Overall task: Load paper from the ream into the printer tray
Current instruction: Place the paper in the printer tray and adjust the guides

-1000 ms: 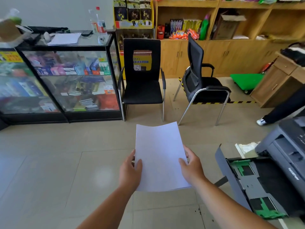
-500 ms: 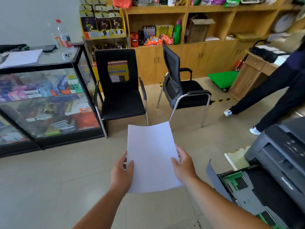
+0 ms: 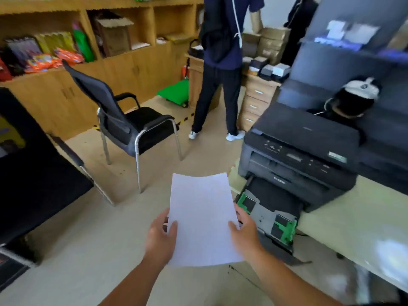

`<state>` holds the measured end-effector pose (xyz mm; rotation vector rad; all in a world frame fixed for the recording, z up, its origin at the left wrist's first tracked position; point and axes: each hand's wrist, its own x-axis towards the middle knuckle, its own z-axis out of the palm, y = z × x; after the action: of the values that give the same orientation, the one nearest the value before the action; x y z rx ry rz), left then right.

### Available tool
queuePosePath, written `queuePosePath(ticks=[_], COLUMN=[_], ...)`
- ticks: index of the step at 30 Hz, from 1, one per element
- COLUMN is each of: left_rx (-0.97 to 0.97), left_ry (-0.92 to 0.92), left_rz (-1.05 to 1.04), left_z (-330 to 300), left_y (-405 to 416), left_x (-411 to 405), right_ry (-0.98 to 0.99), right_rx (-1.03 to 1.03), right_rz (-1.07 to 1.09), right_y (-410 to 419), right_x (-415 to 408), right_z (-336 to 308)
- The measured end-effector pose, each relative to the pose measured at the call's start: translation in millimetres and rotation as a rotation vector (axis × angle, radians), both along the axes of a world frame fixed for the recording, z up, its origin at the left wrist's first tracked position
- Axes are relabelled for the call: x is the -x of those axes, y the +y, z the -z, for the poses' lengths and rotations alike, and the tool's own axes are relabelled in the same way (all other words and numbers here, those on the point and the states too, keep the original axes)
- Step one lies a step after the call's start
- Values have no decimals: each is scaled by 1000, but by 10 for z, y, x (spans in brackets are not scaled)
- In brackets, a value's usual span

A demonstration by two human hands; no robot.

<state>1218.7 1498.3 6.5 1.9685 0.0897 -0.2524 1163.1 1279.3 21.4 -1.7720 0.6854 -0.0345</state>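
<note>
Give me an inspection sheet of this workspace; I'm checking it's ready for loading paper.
Surface: pale desk carries the printer.
Job's things: paper stack held in the air; printer tray pulled open, no paper visible in it; ream not seen.
Clutter: cap behind the printer.
Grippers: left hand and right hand each grip a side of the stack.
Cables: nothing seen.
Surroundings: black chair; standing person; wooden shelves.

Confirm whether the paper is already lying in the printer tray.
No: the paper is held by the left hand and right hand, beside the pulled-out printer tray.
</note>
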Motion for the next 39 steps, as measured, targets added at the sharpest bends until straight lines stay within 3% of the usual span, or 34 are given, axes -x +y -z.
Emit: queuePosePath(ticks=[6, 12, 26, 39], left_rx=[-29, 1, -39, -143], left_ry=[-22, -20, 31, 71], left_rz=[308, 481, 622, 651], left_z=[25, 41, 241, 650], left_y=[-558, -1030, -1698, -2200], left_x=[-79, -48, -329, -650], right_ry=[53, 107, 129, 231], right_rx=[-9, -19, -21, -95], right_rz=[336, 524, 634, 598], right_y=[-291, -524, -1005, -1571], right_x=[598, 905, 880, 513], right_z=[98, 149, 334, 794])
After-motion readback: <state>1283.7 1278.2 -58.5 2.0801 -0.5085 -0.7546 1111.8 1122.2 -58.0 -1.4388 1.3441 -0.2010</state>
